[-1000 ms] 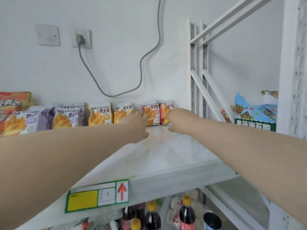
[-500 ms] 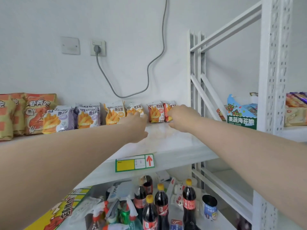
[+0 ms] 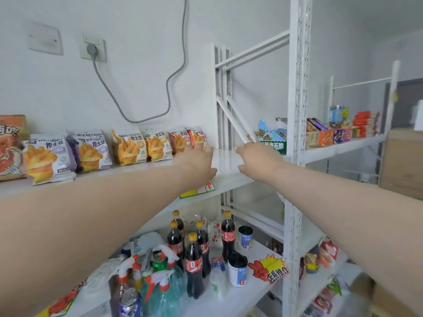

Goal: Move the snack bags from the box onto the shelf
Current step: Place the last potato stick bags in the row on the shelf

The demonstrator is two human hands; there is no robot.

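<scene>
Both hands reach over the white shelf [image 3: 225, 157] with nothing in them: the left hand [image 3: 198, 161] lies with fingers relaxed, its fingertips at the foot of the rightmost bag, though contact cannot be told, while the right hand [image 3: 258, 160] hovers loosely curled and empty near the shelf's right end. The snack bags [image 3: 128, 146], six fries packets in purple, orange and red, stand upright in a row along the back of the shelf against the wall, with a larger orange bag [image 3: 9, 147] at the far left. Slanted white braces [image 3: 235, 120] and a perforated upright post [image 3: 297, 110] close off the shelf's right side, and a green-and-blue seaweed snack carton [image 3: 272, 137] sits just behind them. A grey power cable [image 3: 169, 88] loops down the wall from a socket [image 3: 92, 49] above the bags. A yellow-and-green label [image 3: 196, 191] hangs on the shelf's front edge under the left hand. On the lower shelf stand cola bottles [image 3: 194, 259], spray bottles [image 3: 160, 282] and cans [image 3: 238, 268]. A cardboard box [image 3: 402, 161] shows at the right edge
</scene>
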